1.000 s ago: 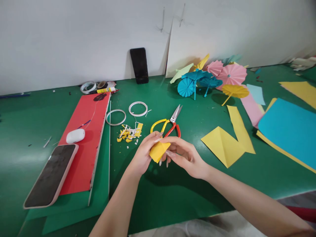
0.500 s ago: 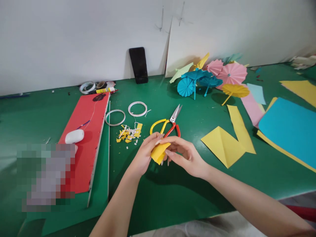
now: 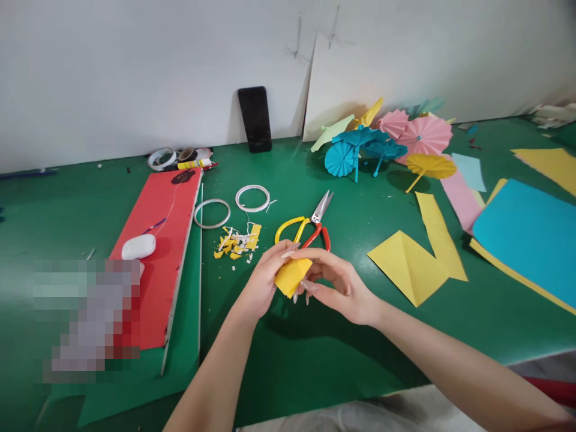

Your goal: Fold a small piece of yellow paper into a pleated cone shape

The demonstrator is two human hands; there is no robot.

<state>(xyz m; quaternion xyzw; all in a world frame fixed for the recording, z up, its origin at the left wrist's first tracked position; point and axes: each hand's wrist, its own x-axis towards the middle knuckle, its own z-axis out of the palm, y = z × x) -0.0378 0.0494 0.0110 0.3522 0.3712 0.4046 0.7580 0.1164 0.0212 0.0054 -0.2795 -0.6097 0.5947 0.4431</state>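
Both my hands come together over the table around one small folded piece of yellow paper (image 3: 292, 278). My left hand (image 3: 262, 282) grips its left side, thumb on top and the other fingers underneath. With fingers curled, my right hand (image 3: 344, 285) pinches the paper's top and right edges. Just beyond my hands lie scissors (image 3: 317, 219) with yellow and red handles, blades pointing away. To the right rest a creased yellow paper square (image 3: 407, 270) and a yellow paper strip (image 3: 443, 240). Some fingertips are hidden behind the paper.
Paper umbrellas (image 3: 425, 137) in several colours stand at the back right. Blue sheets (image 3: 531, 234) lie at the right. Tape rings (image 3: 252, 198) and yellow scraps (image 3: 234, 245) sit left of the scissors. A red board (image 3: 157, 240) carries a white mouse (image 3: 138, 246). A phone (image 3: 255, 120) leans on the wall.
The folded yellow paper has tilted slightly between my fingers, and its face now looks flatter. Both hands keep nearly the same place. The whole view has shifted a little.
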